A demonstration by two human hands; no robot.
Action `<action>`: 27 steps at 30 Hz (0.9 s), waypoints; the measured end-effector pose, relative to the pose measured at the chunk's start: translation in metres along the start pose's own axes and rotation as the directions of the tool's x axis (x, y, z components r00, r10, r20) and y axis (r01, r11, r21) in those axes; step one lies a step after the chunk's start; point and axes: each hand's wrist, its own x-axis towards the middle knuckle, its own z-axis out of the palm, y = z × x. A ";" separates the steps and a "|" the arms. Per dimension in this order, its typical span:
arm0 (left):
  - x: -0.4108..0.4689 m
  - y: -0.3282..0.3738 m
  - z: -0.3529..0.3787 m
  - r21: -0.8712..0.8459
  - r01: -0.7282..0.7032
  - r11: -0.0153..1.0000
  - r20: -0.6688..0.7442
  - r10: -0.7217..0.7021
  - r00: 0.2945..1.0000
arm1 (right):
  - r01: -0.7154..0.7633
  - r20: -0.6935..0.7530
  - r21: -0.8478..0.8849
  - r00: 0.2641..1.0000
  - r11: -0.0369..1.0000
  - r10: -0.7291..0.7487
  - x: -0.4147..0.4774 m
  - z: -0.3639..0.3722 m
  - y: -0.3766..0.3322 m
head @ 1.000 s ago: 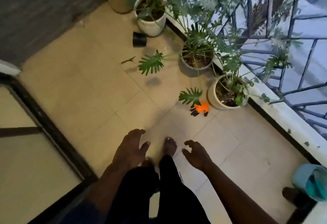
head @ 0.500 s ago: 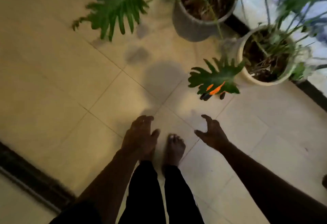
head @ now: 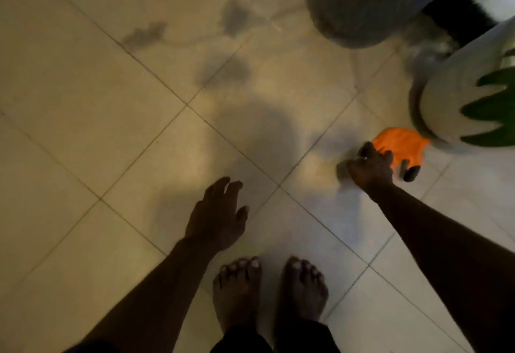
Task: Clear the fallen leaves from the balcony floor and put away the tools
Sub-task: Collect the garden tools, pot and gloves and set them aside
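Your right hand (head: 372,170) closes on the orange glove (head: 401,145), its dark fingertips pointing toward you, beside a pale pot (head: 446,93); your left hand (head: 217,217) hangs open. No writing is legible.

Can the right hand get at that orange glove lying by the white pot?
Probably yes. The right hand is already at the orange glove, fingers over its near edge. The white pot stands just behind and does not block it. Whether it grips yet is unclear.

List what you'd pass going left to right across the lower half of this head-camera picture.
Left hand → bare feet → right hand → orange glove → cream plant pot.
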 end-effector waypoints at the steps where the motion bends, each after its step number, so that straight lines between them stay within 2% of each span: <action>1: 0.002 -0.004 0.000 -0.003 0.003 1.000 -0.001 -0.003 1.000 | 0.013 -0.003 -0.020 1.000 1.000 -0.013 -0.004 0.004 -0.001; 5: -0.015 -0.007 -0.016 -0.028 0.044 0.999 -0.031 -0.045 0.998 | 0.207 -0.082 -0.062 0.974 0.976 -0.211 -0.047 0.005 -0.013; 7: -0.033 -0.004 -0.022 -0.034 0.055 0.998 -0.017 -0.056 0.998 | 0.285 -0.075 -0.073 0.954 0.956 -0.290 -0.074 0.010 -0.016; 12: -0.094 -0.001 -0.100 0.012 -0.016 1.000 -0.058 0.016 0.998 | 0.449 -0.017 -0.041 0.893 0.892 -0.450 -0.166 -0.015 -0.075; 17: -0.175 0.004 -0.217 0.072 -0.080 0.994 -0.153 0.091 0.984 | 0.619 0.017 -0.033 0.786 0.785 -0.618 -0.276 -0.094 -0.161; 22: -0.278 0.008 -0.324 0.071 -0.121 0.990 -0.302 0.137 0.943 | 0.737 -0.028 -0.045 0.674 0.675 -0.738 -0.382 -0.181 -0.221; 27: -0.392 0.018 -0.374 0.017 -0.140 0.990 -0.389 0.136 0.911 | 0.821 -0.177 -0.006 0.561 0.571 -0.809 -0.487 -0.235 -0.234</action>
